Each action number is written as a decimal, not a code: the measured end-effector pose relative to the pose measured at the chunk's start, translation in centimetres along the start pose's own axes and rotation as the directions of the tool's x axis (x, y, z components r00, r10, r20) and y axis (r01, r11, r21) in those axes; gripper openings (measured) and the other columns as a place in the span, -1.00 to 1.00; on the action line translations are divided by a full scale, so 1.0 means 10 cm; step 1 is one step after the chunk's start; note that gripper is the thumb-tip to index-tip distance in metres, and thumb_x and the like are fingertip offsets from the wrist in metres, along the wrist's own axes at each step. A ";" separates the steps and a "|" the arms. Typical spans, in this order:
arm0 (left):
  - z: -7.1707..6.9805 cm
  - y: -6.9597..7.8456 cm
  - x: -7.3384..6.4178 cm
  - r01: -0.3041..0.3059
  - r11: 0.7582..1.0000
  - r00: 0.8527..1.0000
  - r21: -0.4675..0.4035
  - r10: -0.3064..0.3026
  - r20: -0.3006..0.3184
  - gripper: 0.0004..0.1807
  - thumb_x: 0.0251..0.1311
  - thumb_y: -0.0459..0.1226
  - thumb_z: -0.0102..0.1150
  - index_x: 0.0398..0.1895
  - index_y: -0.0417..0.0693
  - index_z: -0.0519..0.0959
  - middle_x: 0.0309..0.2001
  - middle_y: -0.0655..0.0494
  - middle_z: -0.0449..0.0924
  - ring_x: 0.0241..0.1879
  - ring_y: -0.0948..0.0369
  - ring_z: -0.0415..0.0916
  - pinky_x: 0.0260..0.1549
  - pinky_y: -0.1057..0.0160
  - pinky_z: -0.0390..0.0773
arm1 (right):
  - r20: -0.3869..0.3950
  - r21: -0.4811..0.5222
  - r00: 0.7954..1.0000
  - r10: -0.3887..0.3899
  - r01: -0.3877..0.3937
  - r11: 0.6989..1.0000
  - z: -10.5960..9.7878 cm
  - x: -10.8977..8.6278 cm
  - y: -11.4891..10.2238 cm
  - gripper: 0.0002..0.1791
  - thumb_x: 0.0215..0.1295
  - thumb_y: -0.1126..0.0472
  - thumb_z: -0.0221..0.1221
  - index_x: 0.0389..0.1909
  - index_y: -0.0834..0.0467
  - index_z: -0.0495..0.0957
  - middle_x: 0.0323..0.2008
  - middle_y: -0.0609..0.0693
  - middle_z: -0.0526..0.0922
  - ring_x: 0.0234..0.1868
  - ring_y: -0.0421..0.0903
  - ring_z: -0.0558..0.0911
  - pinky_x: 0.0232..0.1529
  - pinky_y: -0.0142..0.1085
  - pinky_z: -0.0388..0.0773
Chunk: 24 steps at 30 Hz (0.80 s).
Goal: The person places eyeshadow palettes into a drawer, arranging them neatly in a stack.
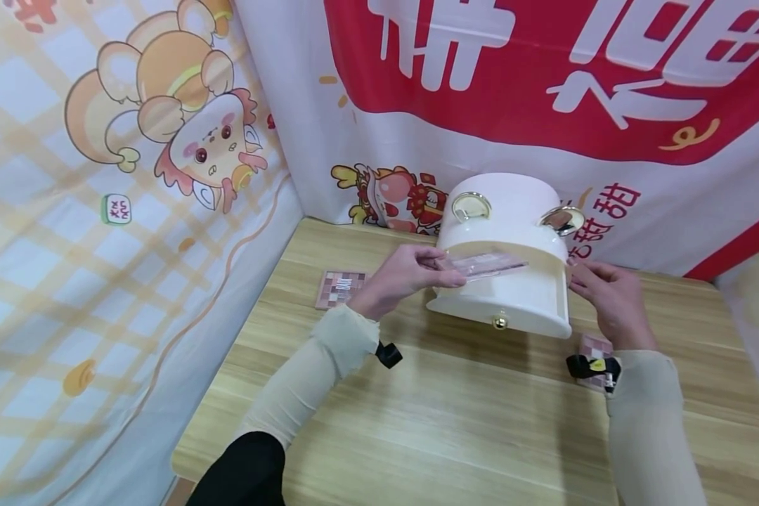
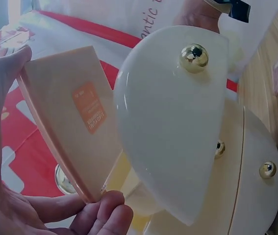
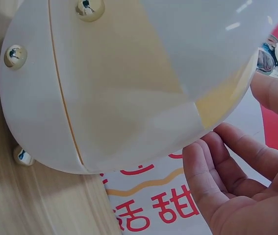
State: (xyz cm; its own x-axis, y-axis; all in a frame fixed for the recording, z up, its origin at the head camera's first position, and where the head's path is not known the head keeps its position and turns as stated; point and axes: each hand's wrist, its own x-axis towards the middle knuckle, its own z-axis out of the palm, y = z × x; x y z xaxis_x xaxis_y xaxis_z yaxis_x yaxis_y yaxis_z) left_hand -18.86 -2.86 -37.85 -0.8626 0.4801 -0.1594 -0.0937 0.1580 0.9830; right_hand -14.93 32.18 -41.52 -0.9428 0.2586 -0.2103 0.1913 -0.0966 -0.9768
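Note:
A white, round-topped storage box (image 1: 506, 190) with gold trim stands against the back wall cloth. Its front panel (image 1: 468, 307), with a gold knob, juts forward, leaving the space behind it exposed. My left hand (image 1: 407, 273) pinches a flat pink makeup palette (image 1: 490, 263) over that space, thumb on one edge and fingers on the other. In the left wrist view the palette's plain face carries an orange label (image 2: 89, 106). At the box's right side, my right hand (image 1: 613, 299) grips its rim with bent fingers (image 3: 256, 156) and thumb.
A checkered pink palette (image 1: 340, 289) lies on the wooden table (image 1: 417, 422) left of the box. Another checkered one (image 1: 594, 346) lies partly hidden under my right wrist. Two gold rings (image 1: 471, 207) stick out from the box's upper part. Printed cloths hang behind and at left.

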 end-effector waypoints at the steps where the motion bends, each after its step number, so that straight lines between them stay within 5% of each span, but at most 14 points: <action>1: 0.03 0.01 0.01 0.000 1.000 1.000 0.031 0.000 -0.018 -0.13 -0.16 -0.06 0.67 0.25 -0.21 0.52 -0.11 0.04 0.67 -0.08 0.09 0.57 -0.01 0.08 0.58 | -0.001 -0.002 1.000 0.002 -0.002 1.000 0.00 0.00 0.00 -0.73 0.16 0.03 0.46 -0.20 0.06 0.70 -0.11 -0.10 0.58 -0.23 -0.28 0.67 -0.13 -0.42 0.61; 6: 0.15 0.07 0.05 0.005 0.976 0.997 0.217 0.013 -0.079 -0.12 -0.36 0.19 0.67 0.06 -0.06 0.61 -0.14 0.14 0.63 -0.15 0.17 0.53 -0.21 0.17 0.60 | 0.001 0.012 1.000 0.001 -0.001 1.000 0.00 -0.01 0.00 -0.73 0.15 0.04 0.46 -0.20 0.06 0.70 -0.11 -0.09 0.58 -0.24 -0.27 0.68 -0.14 -0.41 0.61; 11: 0.27 0.13 0.10 -0.031 0.898 0.988 0.438 0.094 -0.123 -0.17 -0.43 0.39 0.56 -0.25 -0.04 0.61 -0.31 0.10 0.55 -0.33 0.22 0.43 -0.47 0.25 0.47 | 0.004 0.028 1.000 -0.003 0.003 1.000 0.00 -0.02 0.00 -0.77 0.17 0.05 0.45 -0.22 0.05 0.70 -0.13 -0.09 0.60 -0.25 -0.27 0.68 -0.14 -0.41 0.61; 15: 0.38 0.18 0.15 -0.035 0.836 0.976 0.547 0.147 -0.162 -0.14 -0.46 0.47 0.49 -0.33 -0.03 0.55 -0.32 0.09 0.46 -0.33 0.22 0.38 -0.46 0.27 0.44 | 0.000 0.036 1.000 0.001 -0.001 0.999 0.00 -0.02 0.00 -0.80 0.19 0.07 0.44 -0.24 0.04 0.70 -0.14 -0.09 0.60 -0.26 -0.27 0.69 -0.13 -0.41 0.61; 19: 0.50 0.19 0.18 -0.002 0.789 0.967 0.614 0.158 -0.200 -0.03 -0.49 0.52 0.44 -0.18 -0.03 0.52 -0.12 0.14 0.43 -0.15 0.24 0.34 -0.28 0.30 0.48 | -0.008 0.037 1.000 0.010 -0.010 0.999 0.01 -0.02 0.00 -0.79 0.19 0.07 0.44 -0.22 0.05 0.70 -0.13 -0.08 0.59 -0.26 -0.27 0.69 -0.14 -0.41 0.61; 24: 0.58 0.17 0.18 0.022 0.687 0.962 0.726 0.184 -0.204 0.04 -0.48 0.59 0.34 -0.07 0.00 0.52 -0.18 0.23 0.44 -0.04 0.27 0.26 -0.09 0.31 0.42 | -0.012 0.043 1.000 0.006 -0.006 0.999 0.02 -0.02 0.00 -0.75 0.17 0.07 0.45 -0.20 0.08 0.71 -0.12 -0.08 0.59 -0.25 -0.26 0.68 -0.14 -0.41 0.61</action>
State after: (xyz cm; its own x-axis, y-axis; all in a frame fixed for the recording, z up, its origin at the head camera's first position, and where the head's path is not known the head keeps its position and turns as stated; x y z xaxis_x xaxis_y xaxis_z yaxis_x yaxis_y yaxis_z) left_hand -17.73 3.25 -37.02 -0.9479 0.3151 0.0464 0.2776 0.7459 0.6055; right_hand -14.81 31.92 -41.44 -0.9382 0.2698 -0.2167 0.1847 -0.1394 -0.9729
